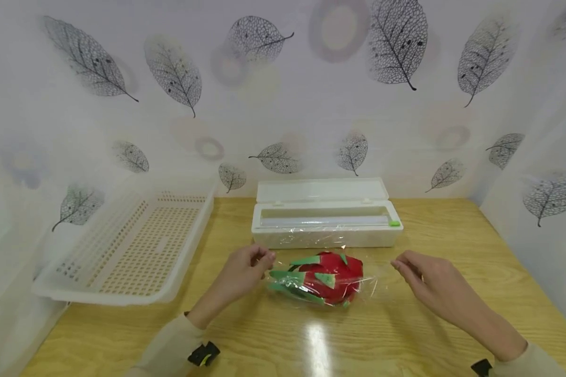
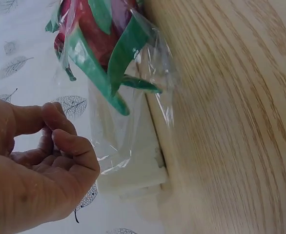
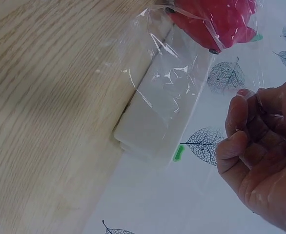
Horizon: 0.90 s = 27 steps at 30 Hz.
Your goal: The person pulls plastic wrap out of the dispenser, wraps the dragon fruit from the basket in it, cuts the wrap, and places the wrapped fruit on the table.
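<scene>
A red dragon fruit (image 1: 339, 275) with green scales lies on the table under clear cling film (image 1: 370, 285), its green tips toward the left. At its left end my left hand (image 1: 247, 269) pinches the edge of the film between thumb and forefinger. My right hand (image 1: 436, 280) is off the fruit's right end, with thumb and forefinger together on the film's other side. Loose film (image 2: 167, 87) hangs around the green tips in the left wrist view. In the right wrist view, creased film (image 3: 167, 87) spreads beyond the red end (image 3: 216, 22); its edge by the fingertips is faint.
Behind the fruit stands a white cling film box (image 1: 320, 240), lid up, with a roll (image 1: 325, 221) inside and a green slider (image 1: 394, 223) at its right. A white slotted basket (image 1: 170, 277) sits at the left. Leaf-printed sheeting (image 1: 283, 110) surrounds the wooden table (image 1: 245, 340).
</scene>
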Motion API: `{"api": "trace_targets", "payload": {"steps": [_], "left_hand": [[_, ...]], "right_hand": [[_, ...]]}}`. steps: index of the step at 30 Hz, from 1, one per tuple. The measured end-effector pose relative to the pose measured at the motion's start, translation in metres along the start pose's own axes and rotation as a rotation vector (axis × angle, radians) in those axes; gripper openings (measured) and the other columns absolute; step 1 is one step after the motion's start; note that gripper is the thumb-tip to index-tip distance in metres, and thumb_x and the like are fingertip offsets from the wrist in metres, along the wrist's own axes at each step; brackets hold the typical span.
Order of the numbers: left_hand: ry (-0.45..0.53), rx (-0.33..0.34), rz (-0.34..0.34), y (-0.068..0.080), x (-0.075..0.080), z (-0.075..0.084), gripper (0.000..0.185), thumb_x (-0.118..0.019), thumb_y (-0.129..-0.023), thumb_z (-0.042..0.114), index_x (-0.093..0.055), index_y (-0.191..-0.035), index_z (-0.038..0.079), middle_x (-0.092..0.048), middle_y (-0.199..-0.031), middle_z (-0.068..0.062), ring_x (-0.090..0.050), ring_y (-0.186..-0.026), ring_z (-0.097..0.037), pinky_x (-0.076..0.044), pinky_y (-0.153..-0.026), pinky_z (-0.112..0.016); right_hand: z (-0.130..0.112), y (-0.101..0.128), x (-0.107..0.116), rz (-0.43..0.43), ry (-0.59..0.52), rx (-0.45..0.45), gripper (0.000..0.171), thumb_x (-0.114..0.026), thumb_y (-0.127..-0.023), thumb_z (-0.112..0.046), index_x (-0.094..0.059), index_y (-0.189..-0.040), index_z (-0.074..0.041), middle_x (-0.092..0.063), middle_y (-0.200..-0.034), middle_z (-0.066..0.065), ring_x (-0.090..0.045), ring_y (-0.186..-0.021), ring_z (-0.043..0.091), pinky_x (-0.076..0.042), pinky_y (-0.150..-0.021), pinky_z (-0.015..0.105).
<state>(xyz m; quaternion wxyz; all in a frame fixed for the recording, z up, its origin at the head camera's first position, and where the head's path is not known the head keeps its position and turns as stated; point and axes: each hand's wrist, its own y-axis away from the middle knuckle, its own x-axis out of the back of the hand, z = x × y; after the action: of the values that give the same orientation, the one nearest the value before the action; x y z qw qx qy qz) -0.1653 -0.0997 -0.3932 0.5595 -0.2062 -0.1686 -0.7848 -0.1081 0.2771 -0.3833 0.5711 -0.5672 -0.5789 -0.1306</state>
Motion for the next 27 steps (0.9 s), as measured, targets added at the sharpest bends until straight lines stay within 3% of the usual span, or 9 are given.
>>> {"api": "trace_targets", "payload": {"steps": [4,7,8,10,13,15,18,21,27], "left_hand": [[-0.008,-0.017,0.021,0.002,-0.003,0.002,0.025,-0.058,-0.105,0.026,-0.068,-0.103,0.003,-0.069,-0.092,-0.01,-0.06,-0.073,-0.016,-0.05,-0.058,-0.023],[-0.079,-0.081,0.032,0.007,-0.007,0.006,0.018,-0.062,-0.103,0.028,-0.068,-0.103,0.011,-0.069,-0.092,-0.001,-0.059,-0.073,-0.012,-0.051,-0.059,-0.022],[-0.119,-0.128,0.039,0.009,-0.009,0.008,0.016,-0.065,-0.101,0.029,-0.068,-0.102,0.014,-0.068,-0.092,0.002,-0.059,-0.074,-0.009,-0.051,-0.06,-0.022],[-0.214,-0.285,0.057,0.013,-0.014,0.013,0.015,-0.072,-0.096,0.03,-0.068,-0.101,0.016,-0.068,-0.093,0.005,-0.059,-0.074,-0.007,-0.052,-0.062,-0.02],[-0.375,-0.516,0.114,0.018,-0.022,0.019,0.022,-0.081,-0.089,0.029,-0.068,-0.098,0.014,-0.067,-0.091,0.005,-0.059,-0.073,-0.006,-0.05,-0.063,-0.015],[-0.481,-0.634,0.158,0.017,-0.028,0.02,0.025,-0.085,-0.085,0.028,-0.07,-0.096,0.012,-0.068,-0.09,0.003,-0.06,-0.074,-0.008,-0.051,-0.065,-0.014],[-0.631,-0.674,0.19,0.016,-0.035,0.017,0.028,-0.087,-0.081,0.035,-0.071,-0.093,0.016,-0.068,-0.087,0.006,-0.062,-0.077,-0.008,-0.053,-0.07,-0.019],[-0.731,-0.663,0.212,0.016,-0.041,0.014,0.028,-0.087,-0.08,0.039,-0.072,-0.092,0.019,-0.07,-0.088,0.008,-0.066,-0.082,-0.009,-0.054,-0.072,-0.025],[-0.773,-0.659,0.251,0.015,-0.046,0.015,0.01,-0.081,-0.088,0.028,-0.073,-0.09,0.022,-0.072,-0.087,0.01,-0.067,-0.084,-0.008,-0.05,-0.07,-0.023]], "right_hand": [[-0.001,-0.001,0.001,-0.016,0.005,-0.026,0.022,-0.071,-0.093,-0.004,-0.065,-0.082,-0.022,-0.036,-0.062,-0.021,-0.03,-0.056,-0.009,-0.029,-0.048,0.013],[-0.002,0.0,0.003,-0.047,0.006,-0.058,0.021,-0.07,-0.095,-0.006,-0.064,-0.082,-0.022,-0.037,-0.062,-0.021,-0.031,-0.056,-0.008,-0.031,-0.048,0.016],[-0.003,0.0,0.004,-0.058,0.006,-0.069,0.02,-0.07,-0.096,-0.007,-0.065,-0.083,-0.022,-0.038,-0.062,-0.021,-0.032,-0.056,-0.008,-0.032,-0.048,0.017],[-0.003,0.001,0.005,-0.077,0.007,-0.09,0.019,-0.069,-0.097,-0.009,-0.066,-0.084,-0.022,-0.039,-0.062,-0.02,-0.033,-0.056,-0.008,-0.032,-0.049,0.018],[-0.004,0.002,0.006,-0.083,0.012,-0.097,0.019,-0.069,-0.096,-0.009,-0.065,-0.084,-0.023,-0.04,-0.063,-0.02,-0.035,-0.057,-0.007,-0.033,-0.049,0.018],[-0.004,0.002,0.007,-0.076,0.014,-0.088,0.019,-0.07,-0.095,-0.008,-0.065,-0.083,-0.023,-0.041,-0.063,-0.021,-0.035,-0.057,-0.008,-0.033,-0.049,0.018],[-0.004,0.003,0.008,-0.072,0.011,-0.076,0.019,-0.071,-0.094,-0.007,-0.066,-0.084,-0.022,-0.042,-0.064,-0.021,-0.036,-0.059,-0.008,-0.034,-0.05,0.017],[-0.004,0.003,0.009,-0.076,0.014,-0.078,0.019,-0.072,-0.093,-0.007,-0.066,-0.084,-0.022,-0.042,-0.064,-0.021,-0.037,-0.059,-0.008,-0.034,-0.051,0.017],[-0.006,0.004,0.01,-0.061,0.037,-0.069,0.022,-0.074,-0.091,-0.006,-0.065,-0.082,-0.024,-0.041,-0.064,-0.022,-0.037,-0.061,-0.008,-0.035,-0.052,0.017]]}}
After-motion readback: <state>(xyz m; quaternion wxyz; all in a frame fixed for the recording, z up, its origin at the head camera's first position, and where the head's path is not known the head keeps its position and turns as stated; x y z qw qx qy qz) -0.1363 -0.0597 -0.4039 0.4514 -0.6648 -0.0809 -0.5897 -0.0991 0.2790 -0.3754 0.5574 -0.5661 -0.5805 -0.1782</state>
